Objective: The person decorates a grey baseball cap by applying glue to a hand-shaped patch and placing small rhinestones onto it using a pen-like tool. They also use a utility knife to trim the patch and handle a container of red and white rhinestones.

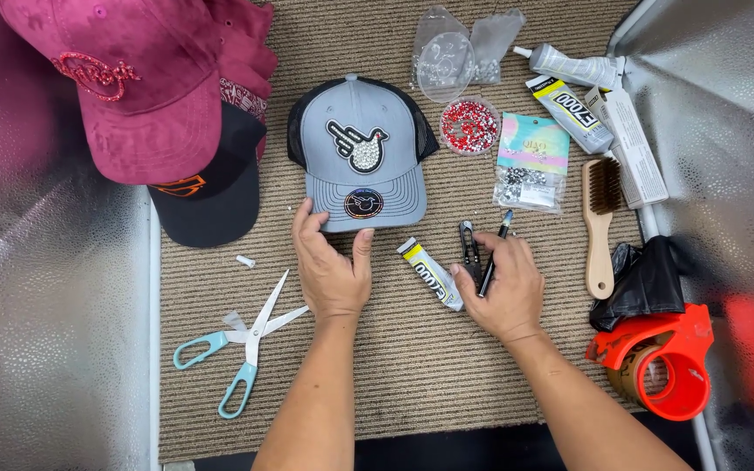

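Head cam looking straight down at a ribbed tan mat [412, 366]. The grey trucker cap [361, 153] with black mesh sides sits near the middle, brim toward the person. The left hand [332, 266] lies flat with fingers spread, thumb and fingertips touching the front edge of the brim, so it's resting on the cap, not gripping it. The right hand [501, 288] is closed around a slim black pen-like tool [496, 253], tip pointing up and away, and there's a small pair of black snips [469, 249] right under its fingers too; can't tell if those are actually being held. So the cap is just up and left of that grip, close but not touching.

A small glue tube [430, 274] lies between the two hands. Teal-handled scissors [242, 344] sit left of the left hand, a round dish of red and white stones [469, 126] is just right of the cap, and a wooden brush [601, 227] is further right.
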